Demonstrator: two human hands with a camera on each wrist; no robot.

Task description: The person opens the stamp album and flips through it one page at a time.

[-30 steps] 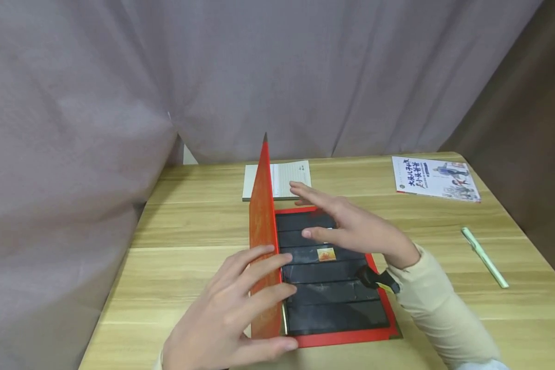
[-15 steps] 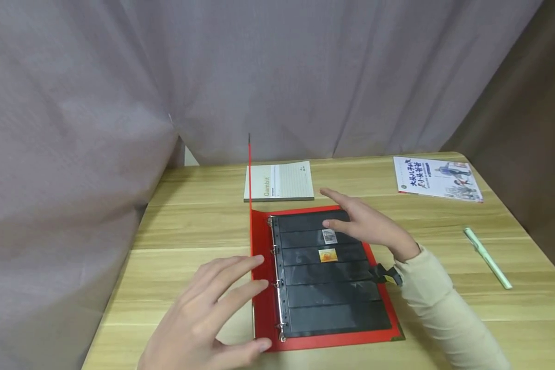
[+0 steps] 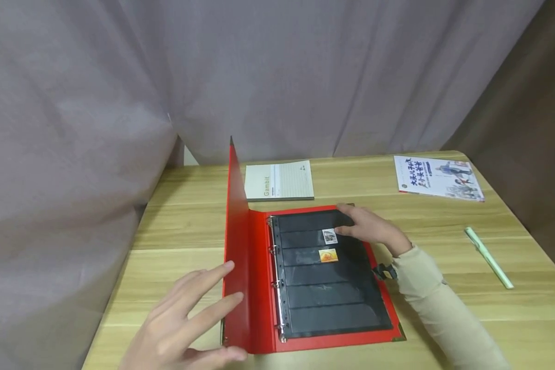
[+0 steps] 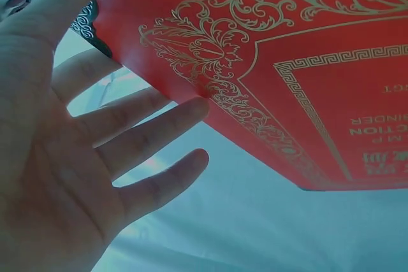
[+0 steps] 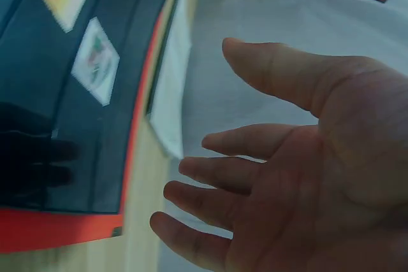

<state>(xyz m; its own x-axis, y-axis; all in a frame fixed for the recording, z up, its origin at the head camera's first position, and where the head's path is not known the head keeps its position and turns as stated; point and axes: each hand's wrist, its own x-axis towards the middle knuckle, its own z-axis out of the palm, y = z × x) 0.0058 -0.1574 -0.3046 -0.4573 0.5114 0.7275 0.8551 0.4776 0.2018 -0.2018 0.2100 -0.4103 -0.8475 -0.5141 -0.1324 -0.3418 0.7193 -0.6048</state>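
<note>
A red ring-bound stamp album lies on the table, its front cover [image 3: 237, 236] standing nearly upright at the left. Its outer face, printed with gold scrollwork, fills much of the left wrist view. My left hand [image 3: 180, 318] is at the cover's near free edge, fingers spread and mostly straight, with fingertips against it. Inside, a black stamp page [image 3: 333, 298] with strip pockets holds a grey-white stamp [image 3: 330, 236] and an orange-yellow stamp [image 3: 328, 255]. Above the page's far right part hovers my right hand [image 3: 372, 226], holding nothing, its fingers loosely extended.
Behind the album lies a pale notepad [image 3: 282, 180]. An illustrated booklet [image 3: 439, 178] is at the back right, and a light green pen [image 3: 489, 258] lies at the right. Grey curtain [image 3: 277, 77] hangs behind the wooden table [image 3: 185, 221].
The cover has swung leftward past vertical, uncovering the rings and red inner spine. My left hand has moved left with it. My right hand has shifted right, uncovering the grey-white stamp.
</note>
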